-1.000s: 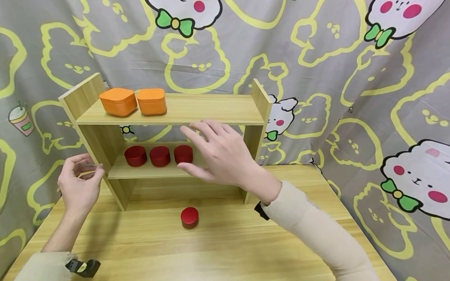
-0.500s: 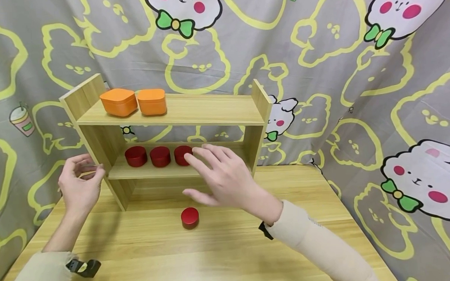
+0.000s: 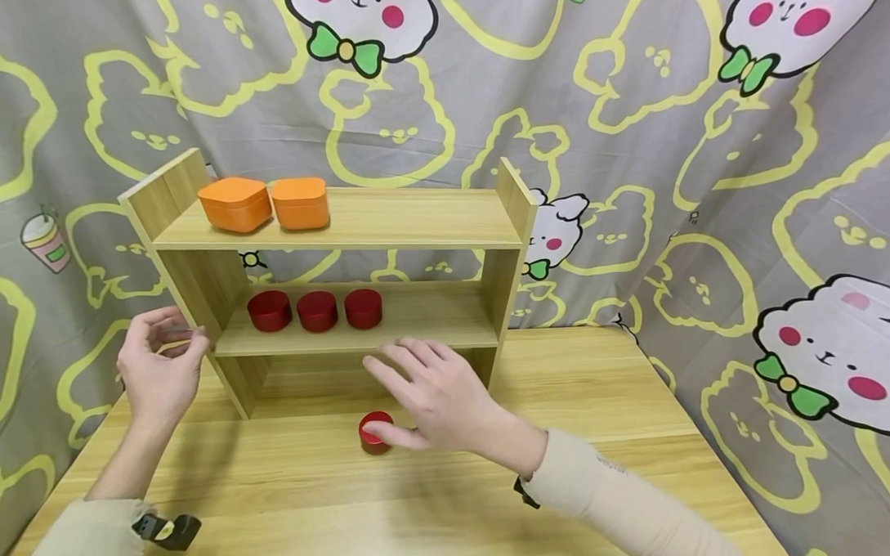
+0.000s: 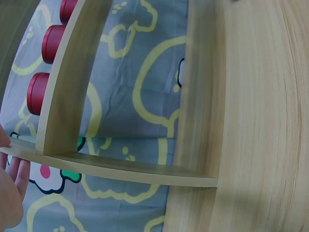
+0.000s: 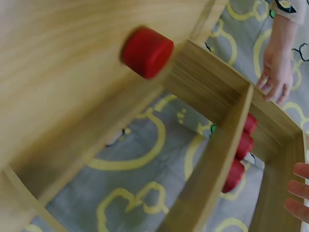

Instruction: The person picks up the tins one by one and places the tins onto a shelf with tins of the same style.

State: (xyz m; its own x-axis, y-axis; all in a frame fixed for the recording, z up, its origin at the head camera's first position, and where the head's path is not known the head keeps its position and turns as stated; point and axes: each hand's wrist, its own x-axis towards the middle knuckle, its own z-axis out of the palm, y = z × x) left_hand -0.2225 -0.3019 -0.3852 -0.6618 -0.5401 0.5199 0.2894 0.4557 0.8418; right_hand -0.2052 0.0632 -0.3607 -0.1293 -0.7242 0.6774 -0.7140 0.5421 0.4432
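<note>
My left hand (image 3: pixel 161 361) holds the left side panel of a small wooden shelf (image 3: pixel 413 218); in the left wrist view the thumb (image 4: pixel 4 139) and fingers (image 4: pixel 21 176) lie on opposite faces of that panel. A loose round red tin (image 5: pixel 145 52) stands on the table in front of the shelf. My right hand (image 3: pixel 438 405) hovers over it with spread fingers and holds nothing; its thumb partly covers the tin in the head view. On the middle board, three similar red tins (image 3: pixel 317 312) stand in a row toward the left.
Two orange lidded boxes (image 3: pixel 300 204) sit side by side at the left of the top board. A wooden table (image 3: pixel 291 512) carries the shelf. Behind and at the right hangs a grey patterned curtain (image 3: pixel 633 181).
My right hand has come down from in front of the shelf's boards to just above the loose red tin. The left hand keeps its hold on the side panel.
</note>
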